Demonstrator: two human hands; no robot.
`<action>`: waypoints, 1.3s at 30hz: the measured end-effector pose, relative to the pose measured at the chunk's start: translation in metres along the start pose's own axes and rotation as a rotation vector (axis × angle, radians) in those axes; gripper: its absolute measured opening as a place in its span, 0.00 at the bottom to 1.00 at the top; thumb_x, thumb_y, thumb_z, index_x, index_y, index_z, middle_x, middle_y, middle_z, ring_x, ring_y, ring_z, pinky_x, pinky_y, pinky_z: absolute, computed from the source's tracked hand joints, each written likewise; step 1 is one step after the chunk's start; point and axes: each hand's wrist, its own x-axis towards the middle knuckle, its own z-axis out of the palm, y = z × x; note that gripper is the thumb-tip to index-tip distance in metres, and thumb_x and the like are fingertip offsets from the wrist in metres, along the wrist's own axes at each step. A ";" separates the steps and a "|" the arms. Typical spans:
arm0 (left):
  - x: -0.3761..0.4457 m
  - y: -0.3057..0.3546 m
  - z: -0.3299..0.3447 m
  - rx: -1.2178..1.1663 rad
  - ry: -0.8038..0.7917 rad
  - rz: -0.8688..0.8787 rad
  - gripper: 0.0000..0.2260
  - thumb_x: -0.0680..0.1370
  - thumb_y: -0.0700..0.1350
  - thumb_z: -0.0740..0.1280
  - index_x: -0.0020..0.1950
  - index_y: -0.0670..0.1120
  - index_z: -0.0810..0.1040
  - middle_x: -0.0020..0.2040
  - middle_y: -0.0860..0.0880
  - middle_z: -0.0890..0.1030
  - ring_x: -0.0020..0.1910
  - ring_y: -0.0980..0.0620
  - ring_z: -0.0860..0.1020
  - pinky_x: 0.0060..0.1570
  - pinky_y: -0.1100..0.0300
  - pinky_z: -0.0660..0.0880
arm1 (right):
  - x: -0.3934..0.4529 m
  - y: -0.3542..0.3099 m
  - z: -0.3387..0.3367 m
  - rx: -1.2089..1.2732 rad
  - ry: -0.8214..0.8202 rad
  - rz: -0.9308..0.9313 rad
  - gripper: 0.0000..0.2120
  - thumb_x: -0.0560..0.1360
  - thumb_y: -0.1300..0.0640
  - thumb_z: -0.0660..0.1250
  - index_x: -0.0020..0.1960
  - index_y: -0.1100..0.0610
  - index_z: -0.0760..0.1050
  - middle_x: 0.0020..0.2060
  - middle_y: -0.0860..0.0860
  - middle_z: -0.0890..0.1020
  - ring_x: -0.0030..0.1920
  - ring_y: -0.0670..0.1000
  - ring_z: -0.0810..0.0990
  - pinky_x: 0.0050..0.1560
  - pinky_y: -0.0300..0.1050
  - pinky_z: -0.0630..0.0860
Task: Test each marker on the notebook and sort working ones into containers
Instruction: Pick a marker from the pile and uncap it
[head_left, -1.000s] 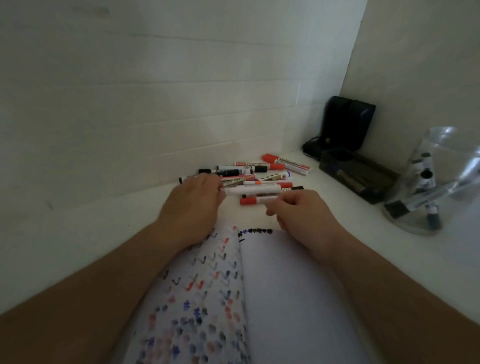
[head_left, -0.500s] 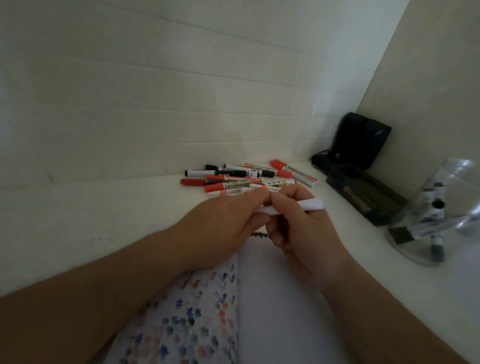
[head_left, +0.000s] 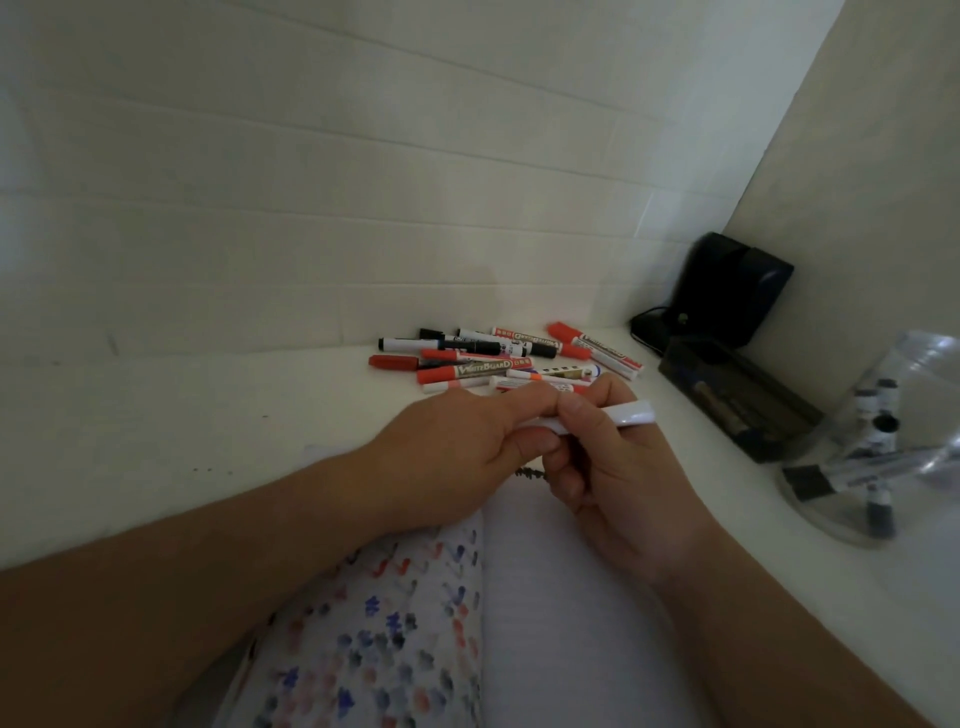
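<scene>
Head view shows us both hands meeting over the top edge of an open notebook (head_left: 561, 597). Our left hand (head_left: 457, 457) curls its fingers and thumb round one end of a slim white marker (head_left: 626, 414), and our right hand (head_left: 618, 483) pinches the smooth, glossy barrel near its middle, so each grip is closed on that marker. Its blunt white end sticks out past the right fingers, slightly tilted; whether a cap sits under the left fingers we cannot tell.

The notebook lies flat on the matte white table (head_left: 182, 431). Its left page is speckled with small blue, red and dark test dabs; the right page is plain, with a short black scribble (head_left: 530, 474) just below our knuckles.

Beyond the hands a loose pile of markers (head_left: 498, 358) lies against the ribbed white wall, cylindrical plastic bodies with red or black caps, some crossing one another. To the right a dark rectangular tray (head_left: 737, 400) sits near a black boxy object (head_left: 727, 291) in the corner. Nearer us, a clear rounded container (head_left: 893, 457) holds several markers, leaning at different angles.
</scene>
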 end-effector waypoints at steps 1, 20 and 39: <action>-0.001 0.000 -0.001 0.006 0.013 0.001 0.13 0.85 0.61 0.54 0.67 0.64 0.70 0.51 0.59 0.81 0.46 0.56 0.80 0.46 0.49 0.78 | 0.000 -0.001 0.000 -0.008 0.002 -0.006 0.11 0.76 0.53 0.69 0.45 0.57 0.68 0.29 0.56 0.75 0.26 0.49 0.70 0.24 0.38 0.66; -0.007 -0.013 -0.023 -0.631 0.339 -0.190 0.12 0.78 0.37 0.73 0.56 0.53 0.83 0.47 0.57 0.87 0.47 0.59 0.84 0.48 0.63 0.78 | -0.007 -0.034 -0.035 -0.300 -0.221 0.220 0.12 0.76 0.60 0.70 0.59 0.54 0.82 0.40 0.61 0.84 0.40 0.58 0.78 0.43 0.51 0.75; -0.012 0.012 0.001 0.084 0.103 0.145 0.13 0.85 0.52 0.57 0.63 0.46 0.74 0.53 0.52 0.77 0.48 0.55 0.75 0.50 0.59 0.71 | -0.004 -0.007 -0.001 0.024 -0.015 0.030 0.08 0.73 0.57 0.68 0.40 0.58 0.70 0.34 0.61 0.72 0.27 0.52 0.68 0.25 0.39 0.64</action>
